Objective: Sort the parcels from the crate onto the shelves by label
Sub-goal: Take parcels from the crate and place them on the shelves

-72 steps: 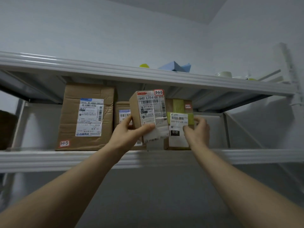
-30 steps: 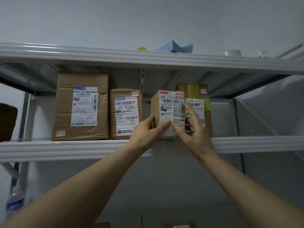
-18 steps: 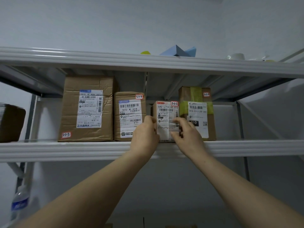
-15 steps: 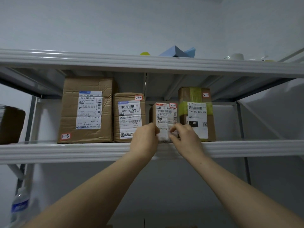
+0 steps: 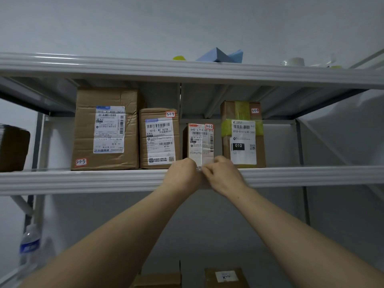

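Observation:
A small brown parcel marked 3-1-3 stands upright on the middle shelf, between the parcel marked 3-1-4 and a taller parcel with yellow tape. My left hand and my right hand are at its lower front corners, over the shelf's lip. Both have curled fingers against the parcel's bottom edge. The fingertips are hidden behind the knuckles.
A large parcel marked 3-1-3 stands at the left of the same shelf, and a dark box is further left. Blue and white items sit on the top shelf. Lower down are two boxes and a water bottle.
The small parcel was carried in from in front of the shelf and set between its neighbours. My hands have slid down from its sides to its bottom edge.

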`<control>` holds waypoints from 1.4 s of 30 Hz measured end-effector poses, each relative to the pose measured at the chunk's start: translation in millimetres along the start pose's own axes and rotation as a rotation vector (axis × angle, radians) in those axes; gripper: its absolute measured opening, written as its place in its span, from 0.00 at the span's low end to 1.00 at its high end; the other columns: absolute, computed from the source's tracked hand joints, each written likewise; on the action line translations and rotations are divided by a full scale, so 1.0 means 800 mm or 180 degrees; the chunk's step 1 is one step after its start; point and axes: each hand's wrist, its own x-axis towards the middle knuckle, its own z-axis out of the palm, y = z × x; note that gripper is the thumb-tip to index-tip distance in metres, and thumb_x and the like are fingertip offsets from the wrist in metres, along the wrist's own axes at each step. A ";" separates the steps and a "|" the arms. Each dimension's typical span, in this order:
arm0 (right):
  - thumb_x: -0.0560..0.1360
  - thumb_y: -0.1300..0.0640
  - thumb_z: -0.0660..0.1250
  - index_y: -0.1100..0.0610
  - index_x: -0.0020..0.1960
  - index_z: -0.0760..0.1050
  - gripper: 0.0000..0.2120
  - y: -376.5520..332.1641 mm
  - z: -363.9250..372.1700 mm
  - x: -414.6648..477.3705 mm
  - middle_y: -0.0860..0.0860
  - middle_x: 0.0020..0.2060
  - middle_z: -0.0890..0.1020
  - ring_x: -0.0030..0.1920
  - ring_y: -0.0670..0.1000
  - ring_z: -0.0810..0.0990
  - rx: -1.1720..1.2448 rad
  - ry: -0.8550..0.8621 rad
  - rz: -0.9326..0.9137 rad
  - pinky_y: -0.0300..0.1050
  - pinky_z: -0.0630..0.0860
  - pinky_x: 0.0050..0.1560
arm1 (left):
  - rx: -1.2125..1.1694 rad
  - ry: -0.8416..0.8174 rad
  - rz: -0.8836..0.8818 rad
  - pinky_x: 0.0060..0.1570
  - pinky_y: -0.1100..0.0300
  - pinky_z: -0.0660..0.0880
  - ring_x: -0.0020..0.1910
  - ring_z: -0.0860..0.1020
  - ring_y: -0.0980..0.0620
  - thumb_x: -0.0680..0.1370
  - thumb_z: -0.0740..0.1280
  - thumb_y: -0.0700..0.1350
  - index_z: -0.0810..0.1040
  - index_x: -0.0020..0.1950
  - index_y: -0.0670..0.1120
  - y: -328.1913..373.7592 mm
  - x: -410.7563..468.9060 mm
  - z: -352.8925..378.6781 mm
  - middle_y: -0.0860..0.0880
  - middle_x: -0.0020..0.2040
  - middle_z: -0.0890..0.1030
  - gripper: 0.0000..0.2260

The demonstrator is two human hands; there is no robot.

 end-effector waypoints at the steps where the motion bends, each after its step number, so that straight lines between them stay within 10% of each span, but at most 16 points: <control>1: 0.82 0.50 0.53 0.52 0.64 0.75 0.17 0.000 0.002 -0.009 0.55 0.65 0.70 0.66 0.55 0.66 -0.0067 -0.0038 -0.0060 0.48 0.66 0.63 | -0.0054 0.0041 0.0019 0.42 0.55 0.68 0.53 0.76 0.38 0.77 0.61 0.41 0.74 0.40 0.40 0.000 -0.005 0.001 0.38 0.49 0.80 0.08; 5: 0.80 0.48 0.58 0.47 0.76 0.58 0.24 0.009 0.000 -0.059 0.53 0.76 0.57 0.76 0.54 0.52 -0.0401 -0.0185 -0.0062 0.49 0.51 0.74 | -0.0152 0.0138 0.0328 0.55 0.52 0.72 0.61 0.73 0.42 0.76 0.60 0.39 0.79 0.60 0.41 0.003 -0.030 0.001 0.42 0.60 0.77 0.14; 14: 0.76 0.48 0.64 0.49 0.73 0.65 0.26 0.023 -0.061 -0.221 0.56 0.75 0.59 0.74 0.57 0.57 -0.1147 -0.0474 0.1397 0.47 0.55 0.72 | -0.0388 -0.0801 0.1251 0.60 0.50 0.71 0.66 0.69 0.42 0.76 0.62 0.45 0.58 0.77 0.52 0.016 -0.123 0.046 0.47 0.68 0.73 0.29; 25: 0.76 0.48 0.64 0.51 0.74 0.63 0.28 -0.044 -0.153 -0.571 0.56 0.71 0.65 0.71 0.57 0.61 -0.1841 -0.1331 0.3325 0.51 0.46 0.74 | -0.0881 -0.2116 0.2539 0.68 0.44 0.62 0.66 0.69 0.39 0.73 0.67 0.51 0.39 0.78 0.55 0.145 -0.376 0.082 0.41 0.67 0.73 0.43; 31: 0.74 0.47 0.66 0.53 0.74 0.62 0.31 -0.115 -0.260 -0.761 0.58 0.68 0.68 0.69 0.57 0.66 -0.1933 -0.0873 0.4480 0.54 0.49 0.74 | -0.1512 -0.2439 0.3324 0.59 0.46 0.71 0.52 0.74 0.42 0.74 0.67 0.51 0.33 0.76 0.52 0.241 -0.566 0.022 0.47 0.42 0.72 0.47; 42: 0.74 0.45 0.67 0.55 0.74 0.59 0.34 -0.355 -0.507 -1.140 0.58 0.68 0.68 0.68 0.61 0.67 -0.2207 -0.0074 0.6131 0.52 0.61 0.69 | -0.2199 -0.3249 0.4943 0.63 0.45 0.71 0.55 0.77 0.48 0.74 0.70 0.51 0.33 0.76 0.54 0.400 -0.996 -0.202 0.47 0.56 0.76 0.48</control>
